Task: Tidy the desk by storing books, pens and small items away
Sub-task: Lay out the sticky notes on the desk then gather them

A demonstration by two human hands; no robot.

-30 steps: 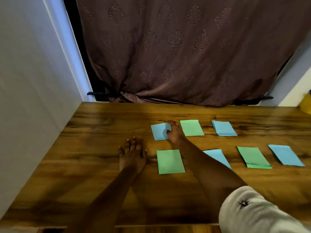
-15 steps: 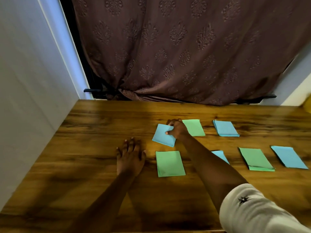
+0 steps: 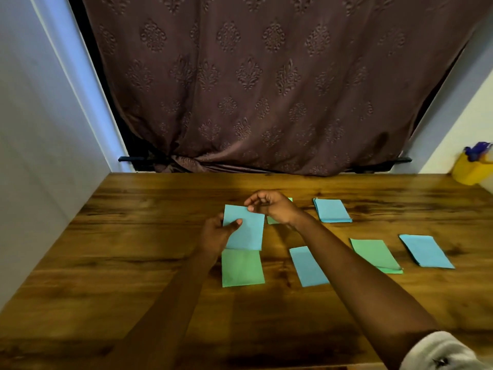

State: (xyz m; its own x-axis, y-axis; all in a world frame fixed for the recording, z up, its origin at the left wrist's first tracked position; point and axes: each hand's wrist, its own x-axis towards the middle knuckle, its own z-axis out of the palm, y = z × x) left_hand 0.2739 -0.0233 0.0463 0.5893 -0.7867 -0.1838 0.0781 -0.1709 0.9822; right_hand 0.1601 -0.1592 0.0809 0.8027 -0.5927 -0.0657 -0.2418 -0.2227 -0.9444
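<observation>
Blue paper stack (image 3: pixel 244 231) was held above the middle of the desk (image 3: pixel 133 263), pinched at its left edge by the left hand (image 3: pixel 214 236) and at its top edge by the right hand (image 3: pixel 272 206); sheets could be spilled if either pinch were slackened.

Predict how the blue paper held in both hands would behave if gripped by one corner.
Likely light: the left hand and right hand hold the blue paper by fingertip pinches. Probably floppy, since it looks thin.
</observation>
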